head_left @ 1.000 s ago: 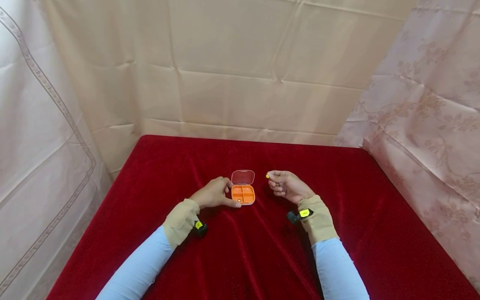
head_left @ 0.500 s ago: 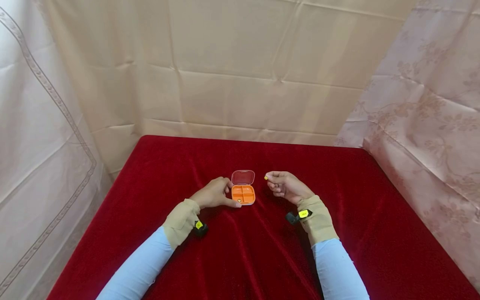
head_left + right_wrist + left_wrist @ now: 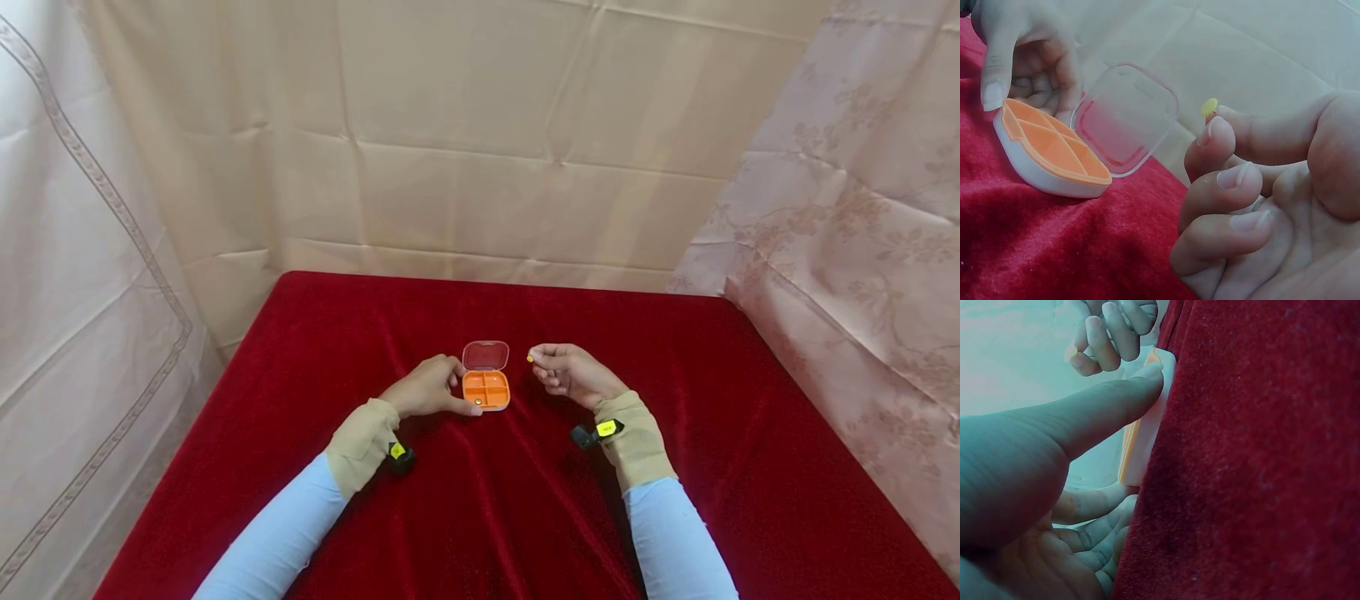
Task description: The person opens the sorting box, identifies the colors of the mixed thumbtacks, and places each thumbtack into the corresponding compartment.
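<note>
An orange pill box [image 3: 486,390] with four-way dividers lies on the red cloth, its clear lid [image 3: 486,355] raised at the back. My left hand [image 3: 429,387] holds the box at its left side, the thumb [image 3: 1141,384] on the front edge and a finger around the far corner. A small shiny piece [image 3: 477,402] sits in the front left compartment, near that thumb. To the right of the lid, my right hand [image 3: 577,372] pinches a small yellow pill [image 3: 1209,107] between thumb and index finger, above the cloth. Its other fingers are curled in towards the palm.
Red velvet cloth [image 3: 375,333] with soft folds covers the table. A beige curtain [image 3: 480,167] hangs behind it, and pale patterned drapes [image 3: 862,250] stand along both sides.
My right hand has drifted slightly left and down with the yellow pill, closer to the pill box. The left hand and the box stay in place.
</note>
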{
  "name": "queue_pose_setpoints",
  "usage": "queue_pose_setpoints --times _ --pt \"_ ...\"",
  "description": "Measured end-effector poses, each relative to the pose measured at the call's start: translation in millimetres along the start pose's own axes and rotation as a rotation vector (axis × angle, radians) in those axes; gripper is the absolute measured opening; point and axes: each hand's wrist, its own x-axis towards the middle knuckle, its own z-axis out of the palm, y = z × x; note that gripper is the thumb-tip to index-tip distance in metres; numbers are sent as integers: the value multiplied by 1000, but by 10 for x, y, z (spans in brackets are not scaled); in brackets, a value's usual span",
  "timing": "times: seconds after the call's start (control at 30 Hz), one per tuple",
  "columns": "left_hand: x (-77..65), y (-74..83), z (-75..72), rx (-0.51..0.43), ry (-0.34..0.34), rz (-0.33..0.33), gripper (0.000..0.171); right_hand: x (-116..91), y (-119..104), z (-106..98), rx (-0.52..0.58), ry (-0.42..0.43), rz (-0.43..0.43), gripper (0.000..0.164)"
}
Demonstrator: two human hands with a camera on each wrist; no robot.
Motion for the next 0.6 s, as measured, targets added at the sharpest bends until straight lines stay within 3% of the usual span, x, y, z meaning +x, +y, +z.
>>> queue_pose_setpoints --times 0.33,0.6 --pt "10 -14 3 1 -4 2 63 3 0 8 -50 -8 7 31" --pt "19 -25 -1 11 -13 4 63 20 7 30 -74 -27 8 31"
